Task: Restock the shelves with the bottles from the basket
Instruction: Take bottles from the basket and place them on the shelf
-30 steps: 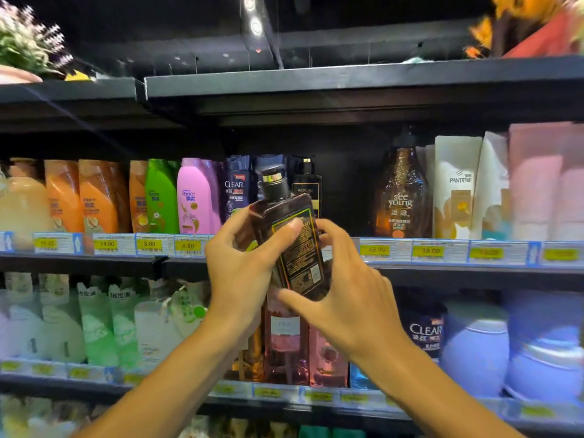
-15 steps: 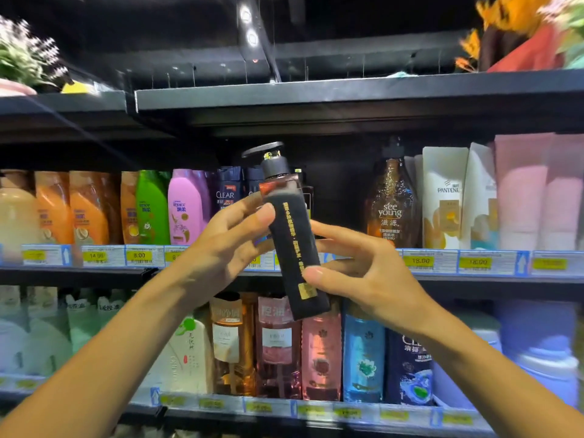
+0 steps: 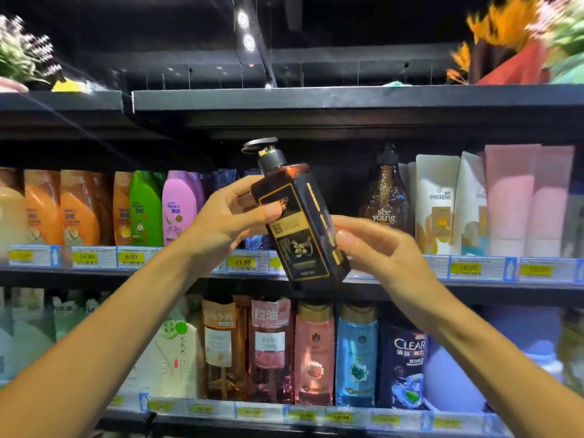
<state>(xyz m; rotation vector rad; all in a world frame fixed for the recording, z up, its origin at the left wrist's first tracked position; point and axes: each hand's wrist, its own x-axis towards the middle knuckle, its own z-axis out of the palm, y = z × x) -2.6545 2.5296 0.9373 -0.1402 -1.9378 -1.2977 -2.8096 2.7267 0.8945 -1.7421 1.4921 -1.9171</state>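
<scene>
A dark brown pump bottle (image 3: 297, 222) with a black and gold label is held up in front of the middle shelf (image 3: 474, 276), tilted with its pump head to the upper left. My left hand (image 3: 227, 219) grips its upper part from the left, thumb across the label. My right hand (image 3: 376, 245) holds its right side lower down with curled fingers. Behind the bottle the shelf shows a dark gap between the blue bottles and an amber See Young pump bottle (image 3: 384, 200). The basket is out of view.
The middle shelf carries orange, green and pink shampoo bottles (image 3: 145, 210) on the left and white Pantene tubes (image 3: 437, 203) on the right. The lower shelf (image 3: 284, 412) is packed with bottles. The top shelf (image 3: 316, 98) overhangs closely, with flowers at both ends.
Both hands have turned the bottle, so its front label now faces me instead of its narrow side. My view has tilted up a little.
</scene>
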